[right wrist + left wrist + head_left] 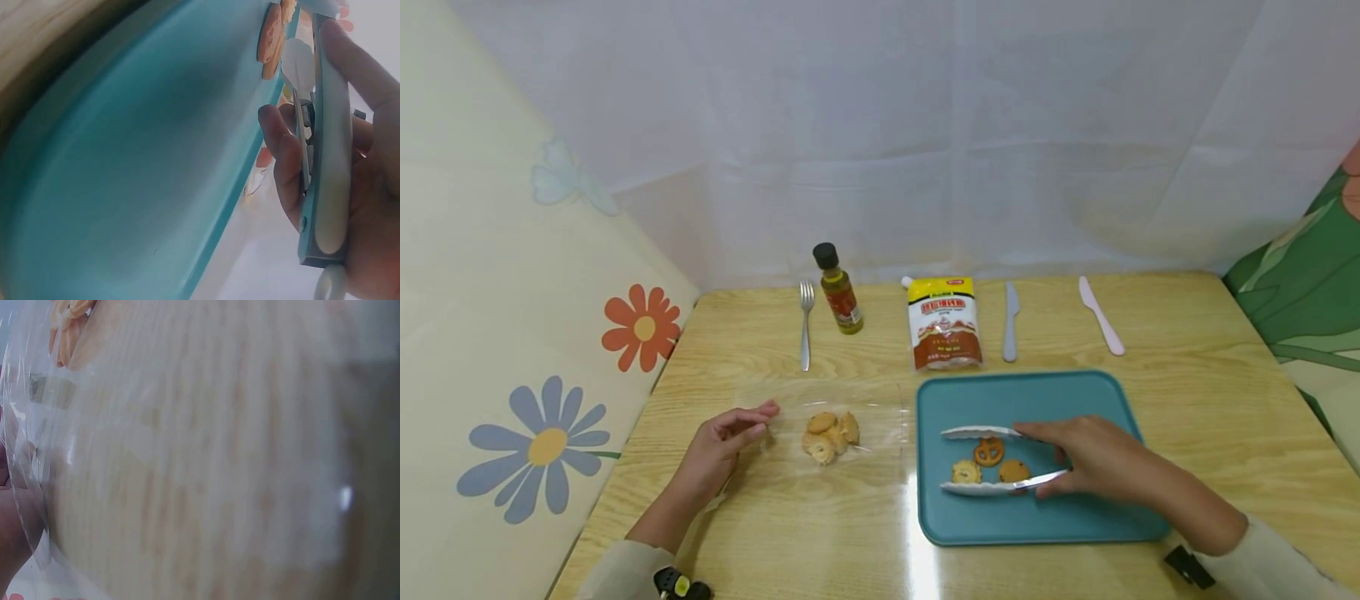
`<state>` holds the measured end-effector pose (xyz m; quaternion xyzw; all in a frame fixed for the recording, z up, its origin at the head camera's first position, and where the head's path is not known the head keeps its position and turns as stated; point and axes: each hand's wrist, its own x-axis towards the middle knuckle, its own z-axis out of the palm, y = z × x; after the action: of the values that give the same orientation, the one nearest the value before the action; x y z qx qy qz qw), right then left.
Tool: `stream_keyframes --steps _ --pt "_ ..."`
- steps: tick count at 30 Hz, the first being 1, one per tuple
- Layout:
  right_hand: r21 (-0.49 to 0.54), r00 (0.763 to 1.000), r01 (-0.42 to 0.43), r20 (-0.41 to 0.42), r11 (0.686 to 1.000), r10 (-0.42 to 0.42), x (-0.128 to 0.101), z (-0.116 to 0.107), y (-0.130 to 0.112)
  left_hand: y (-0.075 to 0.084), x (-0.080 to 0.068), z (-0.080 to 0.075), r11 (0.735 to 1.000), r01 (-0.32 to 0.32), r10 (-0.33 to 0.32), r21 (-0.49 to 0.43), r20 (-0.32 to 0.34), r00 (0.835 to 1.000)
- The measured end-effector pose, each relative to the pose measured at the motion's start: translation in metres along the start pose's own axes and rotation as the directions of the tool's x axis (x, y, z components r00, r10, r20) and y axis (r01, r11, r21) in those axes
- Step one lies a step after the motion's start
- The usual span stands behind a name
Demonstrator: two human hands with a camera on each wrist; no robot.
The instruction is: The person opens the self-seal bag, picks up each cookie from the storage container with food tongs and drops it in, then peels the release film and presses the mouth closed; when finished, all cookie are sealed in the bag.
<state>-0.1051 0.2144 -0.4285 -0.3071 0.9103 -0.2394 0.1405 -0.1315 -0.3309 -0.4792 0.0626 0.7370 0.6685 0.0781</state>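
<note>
My left hand (718,446) holds the left edge of a clear plastic bag (880,417) between thumb and fingers. Several cookies (829,433) lie bunched inside it; the left wrist view shows the film and one ridged cookie (65,328) up close. My right hand (1090,462) grips metal tongs (331,137) with white scalloped tips (977,489). Those tips are spread over the teal tray (1022,521), one on each side of a pretzel (988,452), a flower-shaped cookie (966,472) and a round cookie (1015,471).
Along the back of the wooden table lie a fork (806,325), a grey knife (1011,321) and a pink knife (1101,317). A dark-capped bottle (838,292) and a sauce pouch (944,325) are between them. The pouch is just behind the tray.
</note>
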Motion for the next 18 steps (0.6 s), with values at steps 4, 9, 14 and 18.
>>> stream_keyframes --steps 4,9,14,18 --pt "0.001 1.0 -0.001 0.008 1.0 0.001 0.0 -0.0015 -0.0003 -0.0004 -0.0004 -0.0003 1.0 -0.002 0.002 -0.001 0.006 1.0" --pt "-0.028 1.0 0.006 0.004 1.0 -0.006 0.0005 -0.0001 0.0001 -0.0003 -0.0006 -0.0005 1.0 -0.006 0.006 -0.009 0.011 1.0" --pt "-0.053 1.0 0.018 -0.02 0.998 -0.019 0.0012 0.0002 0.0002 0.0002 -0.0008 0.0001 1.0 -0.011 0.011 -0.015 0.014 1.0" --pt "-0.061 0.999 0.019 -0.031 0.998 -0.021 0.0025 -0.0009 0.0 0.0003 -0.0008 0.0003 1.0 -0.011 0.011 -0.017 0.018 1.0"
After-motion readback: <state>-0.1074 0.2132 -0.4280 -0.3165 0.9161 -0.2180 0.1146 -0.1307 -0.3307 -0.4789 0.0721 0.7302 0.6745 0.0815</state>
